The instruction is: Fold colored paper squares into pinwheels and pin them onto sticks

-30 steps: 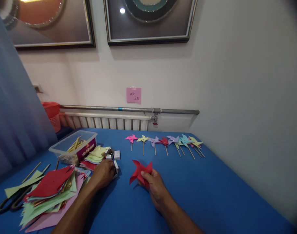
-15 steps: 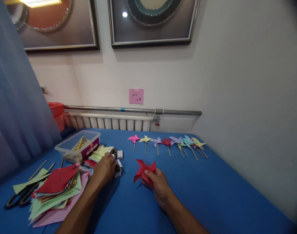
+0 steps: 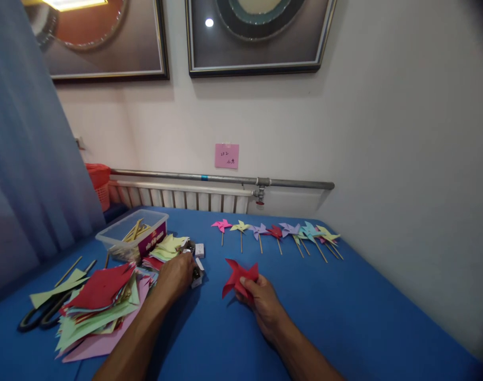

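Observation:
My right hand pinches a red paper pinwheel at its middle, thumb on top, and holds it over the blue tabletop. No stick shows on this pinwheel. My left hand is at a small open white box with dark small items in it. Its fingers are curled down and partly hidden, so what they grip cannot be made out. Beside that hand lie a second small white box and a stack of yellow paper pieces.
At left a pile of coloured paper lies beside black-handled scissors. Behind it stands a clear plastic tub of wooden sticks. Finished pinwheels on sticks line the table's far side, below a wall pipe.
The view has shifted slightly, so everything sits a little farther right. Both hands keep nearly the same places, the right one still holding the red pinwheel.

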Action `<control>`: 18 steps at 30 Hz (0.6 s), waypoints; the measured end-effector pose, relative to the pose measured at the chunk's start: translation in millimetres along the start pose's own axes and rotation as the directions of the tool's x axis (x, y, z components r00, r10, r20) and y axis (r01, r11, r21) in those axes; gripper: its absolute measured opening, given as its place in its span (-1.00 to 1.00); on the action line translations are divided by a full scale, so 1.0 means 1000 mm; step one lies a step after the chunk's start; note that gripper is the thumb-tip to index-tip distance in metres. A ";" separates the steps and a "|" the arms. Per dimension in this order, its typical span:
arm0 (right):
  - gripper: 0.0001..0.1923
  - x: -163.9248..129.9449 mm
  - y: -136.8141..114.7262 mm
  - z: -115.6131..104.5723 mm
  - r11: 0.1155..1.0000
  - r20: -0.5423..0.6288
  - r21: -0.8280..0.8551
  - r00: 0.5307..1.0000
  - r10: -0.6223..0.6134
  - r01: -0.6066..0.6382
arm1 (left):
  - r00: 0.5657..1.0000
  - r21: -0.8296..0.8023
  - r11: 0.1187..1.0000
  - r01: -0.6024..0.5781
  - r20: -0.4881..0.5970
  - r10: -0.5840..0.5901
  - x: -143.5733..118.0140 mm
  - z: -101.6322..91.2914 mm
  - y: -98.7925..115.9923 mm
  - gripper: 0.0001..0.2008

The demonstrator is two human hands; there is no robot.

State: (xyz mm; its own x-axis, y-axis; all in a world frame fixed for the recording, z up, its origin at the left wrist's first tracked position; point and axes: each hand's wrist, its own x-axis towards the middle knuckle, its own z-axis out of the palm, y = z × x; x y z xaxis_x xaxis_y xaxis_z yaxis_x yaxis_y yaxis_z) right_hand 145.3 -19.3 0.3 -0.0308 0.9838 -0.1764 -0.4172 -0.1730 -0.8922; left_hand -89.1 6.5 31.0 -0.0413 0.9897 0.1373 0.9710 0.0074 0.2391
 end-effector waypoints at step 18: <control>-0.65 0.012 0.001 -0.003 0.997 -0.090 0.003 0.993 -0.074 0.075 | 0.920 -0.334 0.862 -0.381 -0.233 0.316 -0.008 0.009 0.017 -0.83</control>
State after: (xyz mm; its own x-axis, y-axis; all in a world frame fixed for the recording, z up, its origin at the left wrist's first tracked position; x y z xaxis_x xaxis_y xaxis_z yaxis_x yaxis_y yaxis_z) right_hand 147.7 -8.1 -3.9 0.0826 0.9858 -0.1463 -0.4211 -0.0985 -0.9016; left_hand -70.4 0.2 25.2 0.2136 0.8792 0.4260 0.7740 -0.4183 0.4753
